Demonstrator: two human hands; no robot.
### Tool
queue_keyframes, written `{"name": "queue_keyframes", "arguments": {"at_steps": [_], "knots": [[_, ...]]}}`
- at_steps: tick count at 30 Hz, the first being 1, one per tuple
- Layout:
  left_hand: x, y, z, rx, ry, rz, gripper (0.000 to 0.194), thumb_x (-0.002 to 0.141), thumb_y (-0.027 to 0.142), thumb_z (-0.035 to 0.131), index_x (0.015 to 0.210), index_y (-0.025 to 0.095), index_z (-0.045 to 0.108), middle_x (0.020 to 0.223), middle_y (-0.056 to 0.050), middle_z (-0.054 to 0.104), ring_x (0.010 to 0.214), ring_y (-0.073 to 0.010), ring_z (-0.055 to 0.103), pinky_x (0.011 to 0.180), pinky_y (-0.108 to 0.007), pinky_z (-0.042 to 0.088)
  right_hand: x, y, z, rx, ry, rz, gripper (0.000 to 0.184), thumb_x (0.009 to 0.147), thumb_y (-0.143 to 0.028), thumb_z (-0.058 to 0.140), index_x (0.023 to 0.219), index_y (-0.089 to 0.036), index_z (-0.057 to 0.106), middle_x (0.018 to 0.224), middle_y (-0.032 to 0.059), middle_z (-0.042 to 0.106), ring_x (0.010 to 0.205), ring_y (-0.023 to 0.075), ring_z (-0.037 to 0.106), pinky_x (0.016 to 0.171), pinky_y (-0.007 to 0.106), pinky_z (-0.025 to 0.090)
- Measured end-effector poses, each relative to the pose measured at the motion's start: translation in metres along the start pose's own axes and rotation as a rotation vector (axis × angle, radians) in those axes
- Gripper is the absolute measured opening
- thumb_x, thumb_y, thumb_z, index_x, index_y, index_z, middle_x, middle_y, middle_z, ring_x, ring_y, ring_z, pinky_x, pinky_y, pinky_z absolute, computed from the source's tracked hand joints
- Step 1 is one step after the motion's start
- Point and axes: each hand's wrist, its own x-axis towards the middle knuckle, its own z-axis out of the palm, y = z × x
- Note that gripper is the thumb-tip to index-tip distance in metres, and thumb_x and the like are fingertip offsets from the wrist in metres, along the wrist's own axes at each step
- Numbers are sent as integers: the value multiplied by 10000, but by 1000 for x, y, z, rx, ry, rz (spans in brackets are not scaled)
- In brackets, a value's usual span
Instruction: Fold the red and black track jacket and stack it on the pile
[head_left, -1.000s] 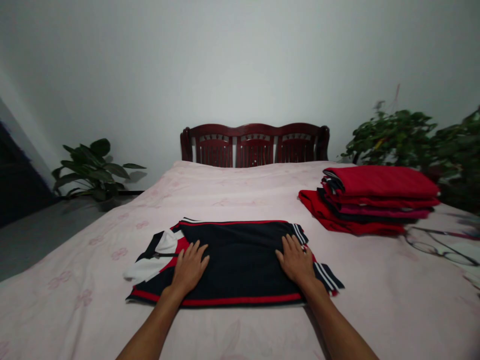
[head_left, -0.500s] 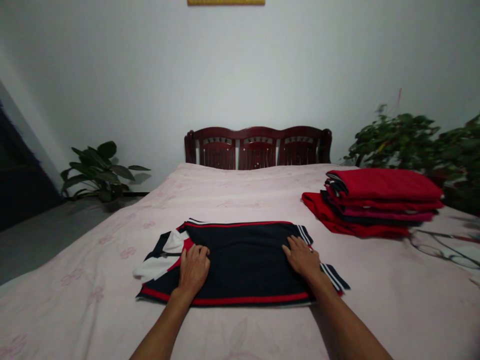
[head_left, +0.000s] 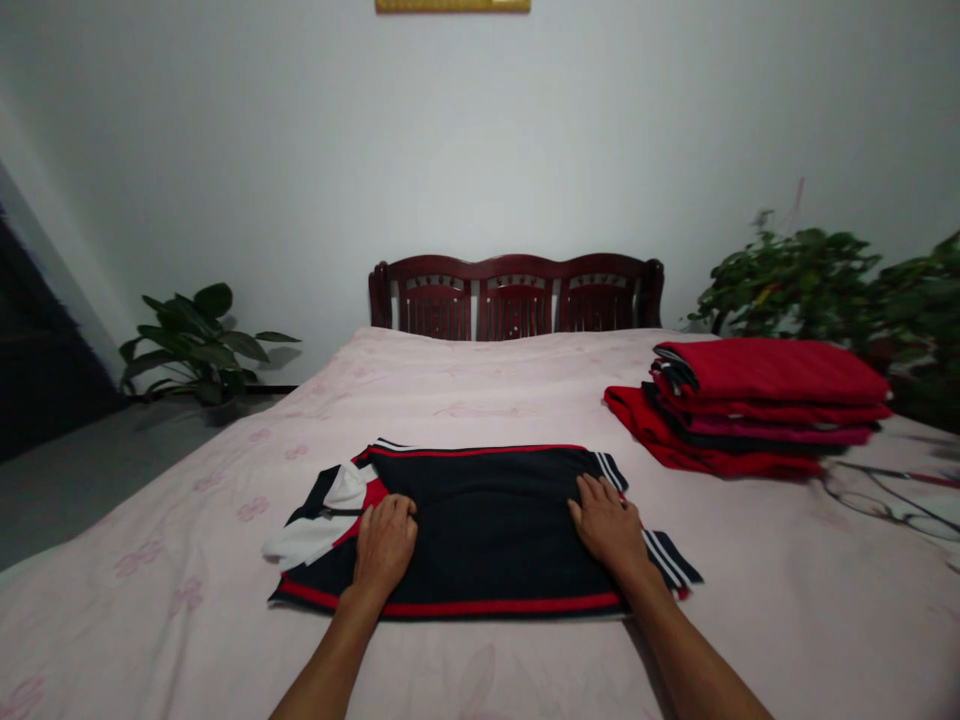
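A folded navy shirt (head_left: 487, 520) with red trim, white striped cuffs and a white collar lies on the pink bedsheet (head_left: 480, 390) in front of me. My left hand (head_left: 385, 545) rests on the shirt's left part beside the collar, its fingers curled together into the cloth. My right hand (head_left: 609, 525) lies flat on the shirt's right end near the striped sleeve, fingers stretched out and holding nothing.
A stack of folded red and dark clothes (head_left: 750, 405) sits on the bed at the right. Eyeglasses (head_left: 877, 495) lie just in front of it. A dark wooden headboard (head_left: 516, 295) stands at the far end, with potted plants left (head_left: 199, 340) and right (head_left: 825, 280).
My left hand's fingers went from spread flat to curled on the cloth. My right hand shifted slightly toward the sleeve end. The view tilted up a little.
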Motion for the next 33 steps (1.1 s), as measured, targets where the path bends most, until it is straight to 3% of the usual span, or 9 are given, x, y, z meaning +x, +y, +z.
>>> {"name": "queue_keyframes", "arguments": {"at_steps": [33], "knots": [[0, -2, 3, -24, 25, 13, 203, 900, 129, 433, 974, 201, 607, 1019, -46, 649, 1006, -210, 599, 941, -355, 405, 1, -2, -1, 33, -10, 29, 529, 973, -321, 341, 1447, -128, 473, 1522, 136, 440, 1413, 318, 332, 1064, 481, 324]]}}
